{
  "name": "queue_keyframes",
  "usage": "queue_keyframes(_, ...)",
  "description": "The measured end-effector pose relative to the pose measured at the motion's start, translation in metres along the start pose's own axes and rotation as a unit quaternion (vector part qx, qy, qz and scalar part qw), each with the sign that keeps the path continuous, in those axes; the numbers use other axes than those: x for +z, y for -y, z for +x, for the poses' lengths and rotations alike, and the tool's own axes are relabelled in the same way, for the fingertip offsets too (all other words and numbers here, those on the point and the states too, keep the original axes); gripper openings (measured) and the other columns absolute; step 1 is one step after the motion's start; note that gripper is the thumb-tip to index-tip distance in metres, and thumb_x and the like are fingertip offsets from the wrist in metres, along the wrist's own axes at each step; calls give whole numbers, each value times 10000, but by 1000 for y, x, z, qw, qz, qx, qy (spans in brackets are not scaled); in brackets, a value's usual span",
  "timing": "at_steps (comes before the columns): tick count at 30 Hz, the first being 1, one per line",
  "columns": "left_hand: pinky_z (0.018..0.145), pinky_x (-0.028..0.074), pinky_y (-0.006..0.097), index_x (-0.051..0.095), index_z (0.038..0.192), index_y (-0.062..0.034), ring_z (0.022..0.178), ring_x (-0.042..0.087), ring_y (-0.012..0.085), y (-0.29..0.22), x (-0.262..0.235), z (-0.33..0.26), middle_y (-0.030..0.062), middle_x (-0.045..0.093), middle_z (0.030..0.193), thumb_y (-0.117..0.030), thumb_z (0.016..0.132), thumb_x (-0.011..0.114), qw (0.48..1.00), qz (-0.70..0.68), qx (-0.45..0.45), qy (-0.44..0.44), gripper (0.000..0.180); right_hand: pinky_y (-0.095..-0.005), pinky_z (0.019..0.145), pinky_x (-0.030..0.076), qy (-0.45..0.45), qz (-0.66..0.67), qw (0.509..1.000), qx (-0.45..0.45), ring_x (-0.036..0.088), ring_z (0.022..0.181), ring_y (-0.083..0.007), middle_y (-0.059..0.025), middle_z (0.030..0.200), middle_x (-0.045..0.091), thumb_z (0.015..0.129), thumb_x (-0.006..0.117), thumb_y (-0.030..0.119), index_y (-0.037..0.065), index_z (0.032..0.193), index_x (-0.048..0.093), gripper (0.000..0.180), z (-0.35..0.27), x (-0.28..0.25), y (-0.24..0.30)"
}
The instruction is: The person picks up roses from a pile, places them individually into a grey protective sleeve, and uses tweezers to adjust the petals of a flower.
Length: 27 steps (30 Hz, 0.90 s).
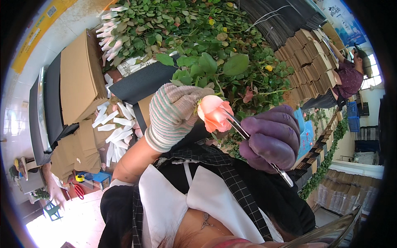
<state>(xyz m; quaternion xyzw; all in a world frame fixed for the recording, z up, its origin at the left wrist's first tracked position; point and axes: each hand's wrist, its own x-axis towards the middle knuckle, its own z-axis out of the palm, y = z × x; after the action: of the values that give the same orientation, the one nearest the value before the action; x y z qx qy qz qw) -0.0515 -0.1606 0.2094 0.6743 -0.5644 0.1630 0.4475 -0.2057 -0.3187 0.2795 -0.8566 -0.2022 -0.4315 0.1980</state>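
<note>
Close in front of my chest is a peach-pink rose [213, 110]. My left hand [178, 108], in a striped knit glove, is closed around it just under the bloom, and green leaves [235, 65] stand up beyond that hand. In a purple glove, my right hand [273, 138] grips a pair of metal tweezers [239, 127]. The tweezer tips touch the right side of the petals. The tweezers' back end sticks out below my right hand. Most of the rose's stem is hidden.
A heap of leafy rose stems [198, 29] covers the far side, with white-wrapped blooms [111, 35] at its left. White sleeves [118, 132] lie scattered on the left beside cardboard sheets [80, 74]. Cardboard stacks [308, 62] stand at right; beyond them is another person [349, 76].
</note>
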Motion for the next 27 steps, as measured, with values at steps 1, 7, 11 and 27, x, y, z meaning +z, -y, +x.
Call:
queue_keyframes(1, 732, 484, 378, 672, 943, -90, 837, 624, 282, -1, 0, 1, 76, 669, 950, -213, 707, 737, 1000, 5, 3, 6, 274, -292, 589, 458, 5, -8, 1000, 5, 652, 738, -172, -29, 979, 666, 720, 799, 168, 166, 1006, 565, 370, 1, -1, 0)
queue_keyframes(7, 685, 464, 366, 689, 945, -122, 772, 587, 259, -4, 1, 5, 43, 668, 907, -66, 638, 669, 999, 30, 19, -4, 312, -296, 602, 443, 35, -14, 999, 16, 645, 702, -168, -29, 1001, 670, 727, 801, 170, 185, 1114, 525, 476, 2, 6, -7)
queue_keyframes(11, 694, 468, 355, 694, 963, -129, 780, 586, 257, -3, 2, 3, 41, 668, 912, -74, 632, 678, 1000, 15, -5, 18, 336, -305, 600, 441, 9, 22, 999, 44, 643, 681, -174, -36, 953, 683, 725, 801, 155, 166, 1048, 555, 406, 2, 12, -11)
queue_keyframes(27, 792, 507, 239, 599, 1128, -7, 865, 621, 110, 22, -17, -48, 57, 661, 1014, -25, 812, 688, 854, -316, -385, -151, 329, -390, 696, 494, 448, 53, 892, 0, 639, 750, -221, -57, 908, 657, 869, 601, 219, 121, 1032, 604, 191, -128, 133, -8)
